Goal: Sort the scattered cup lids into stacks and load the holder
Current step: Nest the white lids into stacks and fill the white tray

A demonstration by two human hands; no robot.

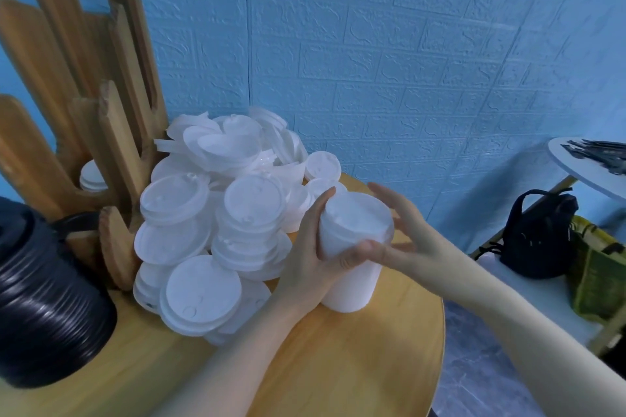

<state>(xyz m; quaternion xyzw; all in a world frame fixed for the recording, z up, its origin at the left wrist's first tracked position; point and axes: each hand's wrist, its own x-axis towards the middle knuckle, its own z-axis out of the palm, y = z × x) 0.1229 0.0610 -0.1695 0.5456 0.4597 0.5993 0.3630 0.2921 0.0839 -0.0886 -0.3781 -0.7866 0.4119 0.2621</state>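
Left hand [315, 257] grasping white lid stack [352, 247] near table [338, 366] right edge, right hand [406, 230] fingers straight against stack's far side, lid pile [220, 213] partly hiding wooden holder [84, 95], black lid stack [44, 308] cut off at left.

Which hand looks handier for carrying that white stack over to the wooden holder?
Probably the left hand: it already grips the stack of white lids and lies nearer the wooden holder. The right hand only steadies the far side.

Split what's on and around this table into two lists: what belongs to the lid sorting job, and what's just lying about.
Part of the job:
- stack of white lids, gripped by the left hand, right hand against it
- pile of loose white lids
- wooden holder
- stack of black lids

Just lying about:
- black bag
- green bag
- white side table
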